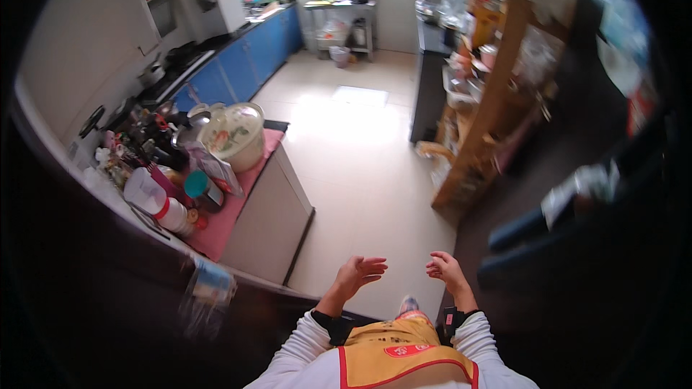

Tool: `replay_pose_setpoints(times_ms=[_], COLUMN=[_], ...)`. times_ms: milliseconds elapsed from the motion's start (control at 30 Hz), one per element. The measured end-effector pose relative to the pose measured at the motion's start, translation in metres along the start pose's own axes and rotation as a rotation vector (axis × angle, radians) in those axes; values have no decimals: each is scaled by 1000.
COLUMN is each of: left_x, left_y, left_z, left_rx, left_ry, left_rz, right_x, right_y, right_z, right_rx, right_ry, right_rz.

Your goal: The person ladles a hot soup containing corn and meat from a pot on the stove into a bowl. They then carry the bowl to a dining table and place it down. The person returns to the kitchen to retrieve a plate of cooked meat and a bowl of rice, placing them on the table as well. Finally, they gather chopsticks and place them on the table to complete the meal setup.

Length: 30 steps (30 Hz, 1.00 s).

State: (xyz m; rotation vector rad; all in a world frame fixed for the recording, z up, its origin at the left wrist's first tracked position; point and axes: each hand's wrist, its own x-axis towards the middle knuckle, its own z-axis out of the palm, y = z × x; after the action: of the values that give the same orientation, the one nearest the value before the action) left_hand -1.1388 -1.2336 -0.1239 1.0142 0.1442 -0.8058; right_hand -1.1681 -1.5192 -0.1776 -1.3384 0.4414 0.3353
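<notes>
My left hand (359, 275) hangs in the air before my waist, fingers apart and nothing in it. My right hand (444, 271) is raised opposite it, also holding nothing, its fingers loosely bent. A gap of tiled floor (367, 200) shows between and beyond them. I wear a yellow apron (400, 335) with red trim, and one shoe (408, 305) shows below my hands. Neither hand touches anything. Nearest on the left is a counter end panel (270, 221); on the right stands a dark door frame (476, 259).
A pink-topped counter (216, 237) at left bears a lidded plastic tub (235, 138), a teal-lidded jar (204, 190) and utensils. Blue cabinets (254, 56) run to a small table (340, 8) under the window. A cluttered wooden shelf (486, 113) stands right. A pail (339, 56) sits on the floor.
</notes>
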Motion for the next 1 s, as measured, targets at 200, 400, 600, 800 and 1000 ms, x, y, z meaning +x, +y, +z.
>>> replay_pose_setpoints(times_ms=[200,400,600,800,1000], left_x=[93,181,297,353,389], left_y=[128,196,345,452,520], left_z=[-1,-81,-140,-220,-331], left_rx=[-157,-303,-440,-574,-830], left_ry=[163,345,376,604,972], left_rz=[212,466,618,717,1054], right_x=[188,362,526,701,875], right_y=[-172,-235,-344,-394,-449], right_z=[21,76,84,102,254], right_rx=[-59,-154,-282,-332,-592], right_ry=[-211,-420,-357,-342,-568], right_rz=[-80,-29,79,165,161])
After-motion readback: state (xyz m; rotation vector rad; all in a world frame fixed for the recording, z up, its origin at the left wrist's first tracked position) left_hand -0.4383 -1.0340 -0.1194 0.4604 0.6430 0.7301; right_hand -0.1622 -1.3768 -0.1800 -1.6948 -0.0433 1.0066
